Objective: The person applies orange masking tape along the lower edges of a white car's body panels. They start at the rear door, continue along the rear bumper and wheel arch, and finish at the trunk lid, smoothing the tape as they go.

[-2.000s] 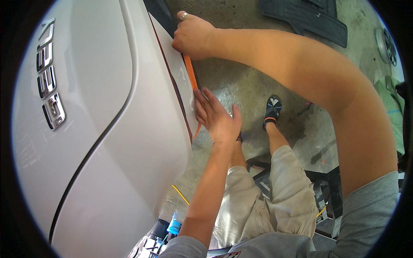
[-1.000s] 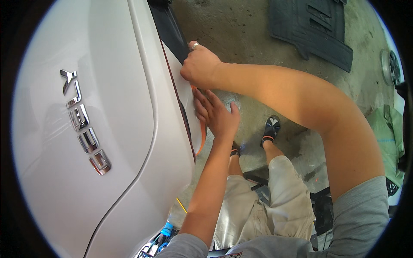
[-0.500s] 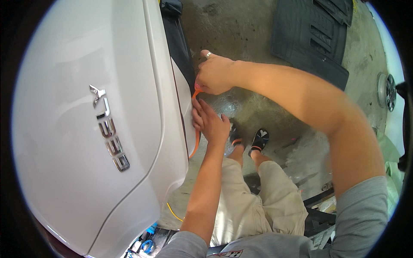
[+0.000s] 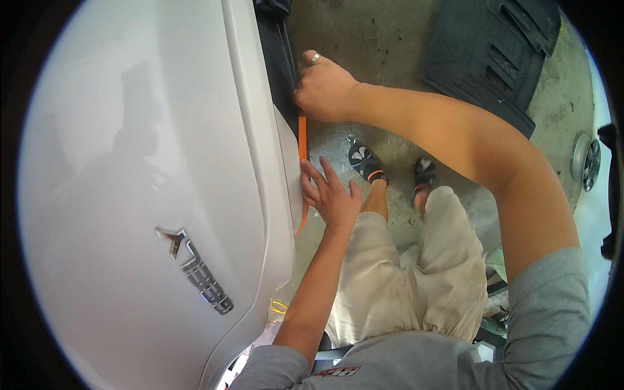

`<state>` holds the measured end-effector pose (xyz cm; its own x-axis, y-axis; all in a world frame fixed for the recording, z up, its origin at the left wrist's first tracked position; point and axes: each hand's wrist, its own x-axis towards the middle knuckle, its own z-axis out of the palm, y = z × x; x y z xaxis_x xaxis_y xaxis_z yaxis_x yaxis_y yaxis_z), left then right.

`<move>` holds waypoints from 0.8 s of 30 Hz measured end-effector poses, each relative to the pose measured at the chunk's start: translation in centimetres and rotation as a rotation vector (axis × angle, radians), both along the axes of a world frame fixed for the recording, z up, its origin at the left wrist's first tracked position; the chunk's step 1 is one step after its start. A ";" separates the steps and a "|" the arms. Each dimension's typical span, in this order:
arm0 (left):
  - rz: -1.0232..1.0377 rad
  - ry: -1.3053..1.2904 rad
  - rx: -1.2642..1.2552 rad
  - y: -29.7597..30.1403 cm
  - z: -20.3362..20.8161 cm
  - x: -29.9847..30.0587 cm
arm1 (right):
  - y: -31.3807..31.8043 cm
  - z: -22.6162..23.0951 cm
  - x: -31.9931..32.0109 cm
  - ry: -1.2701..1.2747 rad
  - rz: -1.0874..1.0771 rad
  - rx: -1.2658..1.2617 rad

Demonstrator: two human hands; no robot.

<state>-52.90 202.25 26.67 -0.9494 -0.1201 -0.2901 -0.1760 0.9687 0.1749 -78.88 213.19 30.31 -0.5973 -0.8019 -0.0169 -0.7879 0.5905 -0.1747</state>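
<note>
Two hands work along the edge of a white car body panel [image 4: 149,162]. The right hand [image 4: 323,88], a ring on one finger, is curled into a closed grip around the upper end of a thin orange strip [image 4: 302,140], right where the white panel meets a dark trim piece [image 4: 281,62]. The strip runs down the panel edge from that grip, passes behind the left hand [image 4: 328,195] and ends just below it. The left hand is open, its fingers spread and pointing up, the fingertips resting against the panel edge beside the strip; it grips nothing.

Chrome raised lettering [image 4: 198,270] sits lower on the panel. Below the hands are the person's beige shorts [image 4: 396,279] and two sandalled feet [image 4: 367,162] on the concrete floor [image 4: 364,32]. A black rubber floor mat [image 4: 494,55] lies on the floor at upper right, well apart from the hands, and a wheel rim [image 4: 585,162] shows at the right edge. No container shows clearly anywhere in the view.
</note>
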 end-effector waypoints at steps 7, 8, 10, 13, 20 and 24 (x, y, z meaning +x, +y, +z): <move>0.087 0.107 -0.060 2.3 0.0 0.2 | 1.5 -0.3 -0.7 -0.048 0.043 -0.153; 0.109 0.131 -0.073 2.7 -0.1 0.0 | 1.7 -0.2 -0.9 -0.057 0.056 -0.165; 0.135 0.183 -0.104 3.5 -0.1 -0.2 | 2.0 0.0 -0.8 -0.066 0.069 -0.199; 0.143 0.263 -0.171 4.8 0.5 -1.3 | 2.8 0.7 -1.1 -0.037 0.085 -0.289; 0.229 0.358 -0.271 8.3 0.4 -6.0 | 5.3 2.3 -3.9 0.015 0.114 -0.385; 0.288 0.524 -0.267 9.3 -0.4 -6.3 | 5.7 2.4 -4.1 0.018 0.134 -0.434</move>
<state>-59.16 211.52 26.29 -0.8761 -0.3944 0.2772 -0.3917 0.9176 0.0677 -82.97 218.85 32.76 -0.4848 -0.8028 0.3473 -0.8576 0.3583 -0.3690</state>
